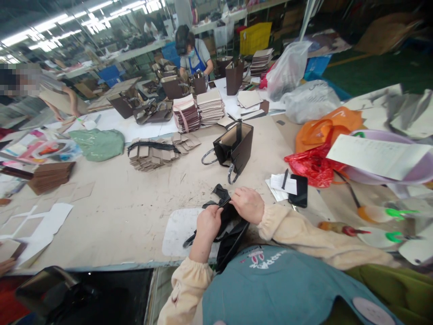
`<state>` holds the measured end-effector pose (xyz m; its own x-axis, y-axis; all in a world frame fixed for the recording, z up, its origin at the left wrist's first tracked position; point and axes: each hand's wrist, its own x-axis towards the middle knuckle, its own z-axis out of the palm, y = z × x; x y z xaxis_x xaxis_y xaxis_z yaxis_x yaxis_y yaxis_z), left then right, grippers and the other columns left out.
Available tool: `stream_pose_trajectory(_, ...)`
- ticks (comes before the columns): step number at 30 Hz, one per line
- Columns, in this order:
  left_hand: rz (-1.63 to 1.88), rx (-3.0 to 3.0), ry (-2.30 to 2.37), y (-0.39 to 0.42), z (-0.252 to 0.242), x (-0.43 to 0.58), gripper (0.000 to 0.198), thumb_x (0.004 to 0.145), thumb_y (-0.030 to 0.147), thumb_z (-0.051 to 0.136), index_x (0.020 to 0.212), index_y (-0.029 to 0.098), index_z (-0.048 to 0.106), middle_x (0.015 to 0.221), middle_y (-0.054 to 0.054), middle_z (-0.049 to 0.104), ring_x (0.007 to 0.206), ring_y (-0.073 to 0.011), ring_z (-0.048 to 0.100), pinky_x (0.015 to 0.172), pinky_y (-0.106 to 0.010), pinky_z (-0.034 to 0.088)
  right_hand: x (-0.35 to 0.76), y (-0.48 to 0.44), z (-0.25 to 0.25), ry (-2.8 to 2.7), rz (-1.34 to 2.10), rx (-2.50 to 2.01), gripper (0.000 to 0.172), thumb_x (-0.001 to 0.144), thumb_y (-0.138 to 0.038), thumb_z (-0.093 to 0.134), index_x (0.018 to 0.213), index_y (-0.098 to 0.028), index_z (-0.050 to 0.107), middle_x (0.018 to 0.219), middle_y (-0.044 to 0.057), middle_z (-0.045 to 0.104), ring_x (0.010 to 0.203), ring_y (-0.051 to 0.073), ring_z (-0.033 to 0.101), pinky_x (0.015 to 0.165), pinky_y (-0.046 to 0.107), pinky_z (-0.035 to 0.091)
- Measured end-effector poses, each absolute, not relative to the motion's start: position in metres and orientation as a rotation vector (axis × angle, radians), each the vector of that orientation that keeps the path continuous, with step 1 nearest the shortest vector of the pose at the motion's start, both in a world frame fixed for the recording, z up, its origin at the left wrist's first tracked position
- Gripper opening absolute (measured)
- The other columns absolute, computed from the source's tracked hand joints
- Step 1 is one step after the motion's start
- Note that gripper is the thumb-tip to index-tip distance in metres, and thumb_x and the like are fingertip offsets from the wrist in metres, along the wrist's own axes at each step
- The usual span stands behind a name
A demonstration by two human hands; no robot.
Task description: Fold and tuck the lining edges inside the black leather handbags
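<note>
At the near edge of the bench (135, 212) we see the left hand (209, 223) and the right hand (248, 204) close together, both closed on a bundle of black ribbon strips (221, 192). The left hand's fingers are curled round the strips from the left. The right hand lies over them from the right, pinching near their upper end. The bundle's loose ends hang past the bench edge toward the person's teal apron (270, 289). Under the hands lies a flat white rounded mat (177, 230), touching the near edge.

Just beyond the hands, toward the middle of the bench, stands a dark brown paper gift bag (241, 146), upright and open at the top, with looped handles. To the right of the hands, a black phone (299, 190) lies on white paper slips (279, 184). Beside these is a crumpled red plastic bag (311, 164). Further left we note fanned stacks of tan card pieces (152, 155). A co-worker's figure (194, 52) bends over the far edge.
</note>
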<state>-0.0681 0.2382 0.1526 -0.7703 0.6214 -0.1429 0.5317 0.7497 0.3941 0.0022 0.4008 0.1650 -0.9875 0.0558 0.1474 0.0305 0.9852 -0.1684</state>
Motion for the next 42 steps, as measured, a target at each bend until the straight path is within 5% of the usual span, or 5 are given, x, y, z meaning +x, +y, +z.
stream_pose_trajectory(23,0.606,1.111,2.438,0.225,0.142,-0.097,0.023,0.083,0.019,0.057,0.105,0.019,0.062,0.100,-0.005,0.067,0.094,-0.0181,0.060,0.085,-0.027,0.045,0.005,0.412,0.162,-2.881,0.276,0.251,0.020,0.090,-0.027,0.051,0.075,-0.016,0.060,0.081,0.007,0.057,0.079,0.019,0.046,0.070,0.032,0.031)
stream_pose_trajectory(35,0.519,1.129,2.387,0.211,0.153,-0.109,0.010,0.080,0.022,0.060,0.087,0.020,0.067,0.088,-0.002,0.069,0.088,-0.0182,0.061,0.090,-0.031,0.041,0.003,0.416,0.161,-2.915,0.313,0.234,0.021,0.090,-0.027,0.050,0.077,-0.015,0.061,0.082,0.007,0.057,0.079,0.019,0.047,0.069,0.031,0.031)
stream_pose_trajectory(42,0.367,1.071,2.449,0.208,0.149,-0.111,0.022,0.089,0.032,0.049,0.085,0.019,0.067,0.082,-0.004,0.069,0.075,-0.0167,0.061,0.067,-0.024,0.040,-0.004,0.417,0.161,-2.916,0.400,0.233,0.035,0.090,-0.046,0.049,0.078,-0.017,0.065,0.079,0.006,0.058,0.078,0.018,0.048,0.069,0.031,0.030)
